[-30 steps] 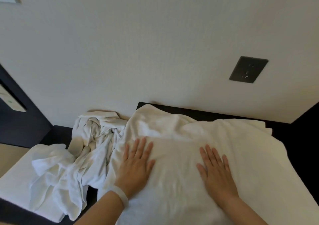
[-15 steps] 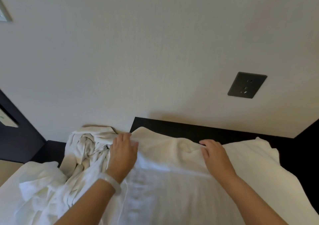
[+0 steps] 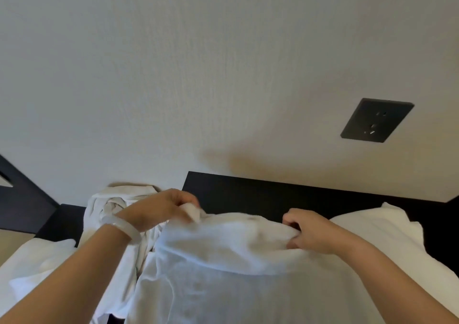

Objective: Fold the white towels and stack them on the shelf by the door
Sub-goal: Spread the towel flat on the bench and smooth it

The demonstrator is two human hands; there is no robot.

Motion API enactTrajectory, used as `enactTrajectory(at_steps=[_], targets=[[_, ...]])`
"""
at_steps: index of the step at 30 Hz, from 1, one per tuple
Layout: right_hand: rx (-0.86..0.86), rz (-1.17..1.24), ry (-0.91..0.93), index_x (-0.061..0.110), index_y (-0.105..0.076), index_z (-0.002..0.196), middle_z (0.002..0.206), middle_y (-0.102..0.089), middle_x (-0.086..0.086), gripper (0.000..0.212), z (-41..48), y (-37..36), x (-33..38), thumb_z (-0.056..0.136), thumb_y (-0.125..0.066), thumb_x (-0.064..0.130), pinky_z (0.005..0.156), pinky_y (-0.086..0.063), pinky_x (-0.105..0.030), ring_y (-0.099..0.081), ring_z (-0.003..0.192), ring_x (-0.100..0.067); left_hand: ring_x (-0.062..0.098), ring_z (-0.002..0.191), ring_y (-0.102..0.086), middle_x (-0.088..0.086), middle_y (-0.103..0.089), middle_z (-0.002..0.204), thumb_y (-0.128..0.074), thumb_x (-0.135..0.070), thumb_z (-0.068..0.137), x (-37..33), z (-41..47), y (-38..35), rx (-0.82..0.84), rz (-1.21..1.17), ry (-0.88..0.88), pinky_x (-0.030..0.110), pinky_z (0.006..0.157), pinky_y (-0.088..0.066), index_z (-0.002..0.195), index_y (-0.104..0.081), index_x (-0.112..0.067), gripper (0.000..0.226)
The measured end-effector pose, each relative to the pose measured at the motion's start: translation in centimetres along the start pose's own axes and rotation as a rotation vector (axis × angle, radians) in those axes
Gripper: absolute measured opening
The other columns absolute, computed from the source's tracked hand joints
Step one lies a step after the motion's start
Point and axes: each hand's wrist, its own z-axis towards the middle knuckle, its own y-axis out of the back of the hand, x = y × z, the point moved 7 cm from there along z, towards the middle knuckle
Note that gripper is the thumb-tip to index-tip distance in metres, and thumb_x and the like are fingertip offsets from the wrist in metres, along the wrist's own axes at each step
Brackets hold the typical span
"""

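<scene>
A large white towel [image 3: 223,269] lies spread over a dark table [image 3: 260,197] against the wall. My left hand [image 3: 161,209], with a pale bangle on its wrist, pinches the towel's far left corner. My right hand [image 3: 310,231] grips the far edge further right, fingers curled into the cloth. Between the two hands the far edge is lifted off the table and bulges toward me. Part of the towel still lies flat at the right [image 3: 387,236].
A crumpled heap of white towels [image 3: 116,204] sits left of the one I hold, spilling down onto more white cloth [image 3: 37,261] at the lower left. A dark wall socket [image 3: 376,120] is on the pale wall. Dark furniture [image 3: 22,199] stands at the far left.
Both hands left the flat towel, reached to its far edge, closed on it and lifted it toward me. The camera has tilted up toward the wall.
</scene>
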Motion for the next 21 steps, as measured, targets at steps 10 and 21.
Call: enactTrajectory(at_steps=[10,21], targets=[[0.145,0.058,-0.023,0.044,-0.073,0.076,0.112,-0.070,0.015,0.034,-7.4,-1.3,0.7,0.089,-0.048,0.062,0.091,-0.049,-0.022,-0.063,0.102,-0.007,0.003,0.082,-0.054,-0.014,-0.056,0.094,-0.050,-0.071,0.080,1.6,-6.3,-3.1,-0.072,0.726,0.138,0.017,0.077,-0.043,0.073,-0.059,-0.024,0.048],[0.051,-0.266,-0.197,0.028,-0.069,0.099,0.098,-0.068,0.006,0.012,-4.5,-0.6,-1.0,0.093,-0.065,0.038,0.084,-0.056,-0.027,-0.065,0.088,-0.009,0.011,0.092,-0.057,-0.012,-0.055,0.102,-0.047,-0.031,0.094,-1.7,-8.0,-2.3,-0.342,1.015,0.147,0.023,0.073,-0.046,0.106,-0.048,-0.033,0.012]])
